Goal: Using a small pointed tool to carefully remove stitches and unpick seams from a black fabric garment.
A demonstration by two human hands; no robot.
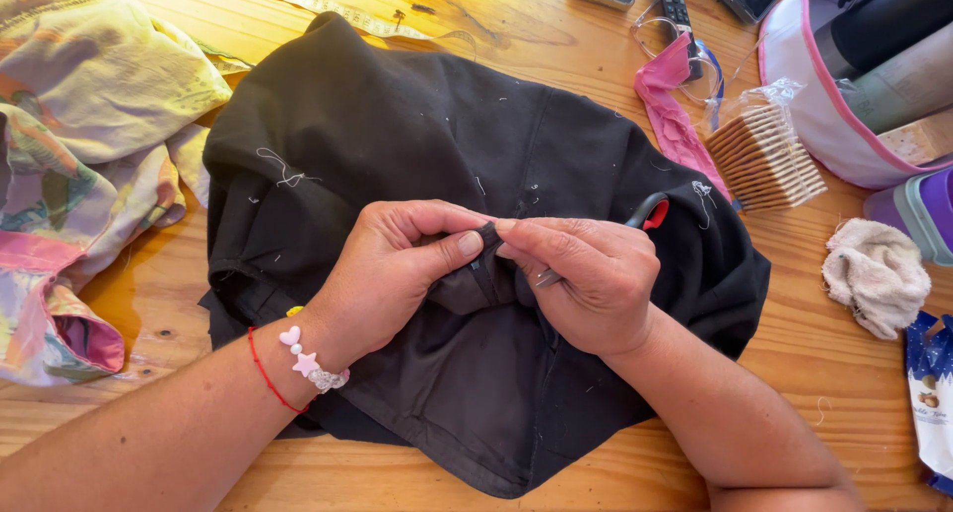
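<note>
On a varnished wooden table (149, 304) lies a crumpled black cloth garment (397, 135), in the middle. The left hand (392, 274) pinches a fold of it between thumb and fingers. The right hand (586, 279) is closed around small black-handled scissors (650, 212), touching the same fold. A floral fabric (89, 105) lies left

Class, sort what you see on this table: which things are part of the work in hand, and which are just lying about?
In use:
- black cloth garment, pinched by left hand
- right hand holding small scissors with black-and-red handle

Lying about:
- pastel patterned fabric
- yellow tape measure
- pink fabric strip
- packet of wafer biscuits
- crumpled beige rag
- pink-trimmed bag
</note>
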